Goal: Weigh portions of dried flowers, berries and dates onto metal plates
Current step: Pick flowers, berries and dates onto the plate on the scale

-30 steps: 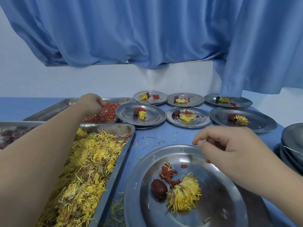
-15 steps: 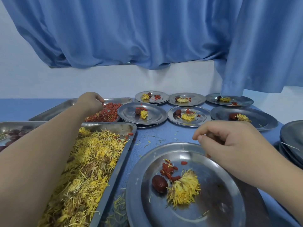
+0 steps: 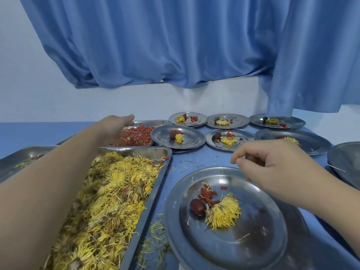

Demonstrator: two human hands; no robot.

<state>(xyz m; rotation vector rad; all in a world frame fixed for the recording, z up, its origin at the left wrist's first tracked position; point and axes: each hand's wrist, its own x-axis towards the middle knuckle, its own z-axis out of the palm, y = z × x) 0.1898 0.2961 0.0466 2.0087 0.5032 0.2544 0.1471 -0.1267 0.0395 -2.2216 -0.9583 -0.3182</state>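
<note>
Berries, left hand now open above

From my feed this looks like a plain back room set up as a food-portioning station. A blue curtain hangs over a bare white wall. The blue tabletop carries steel trays holding loose dried flowers and red berries in bulk. Beyond them I count six steel plates, each bearing much the same small portion of flower, berries and a date. A seventh lies nearest me, and a stack of plates sits at the right edge.
</note>
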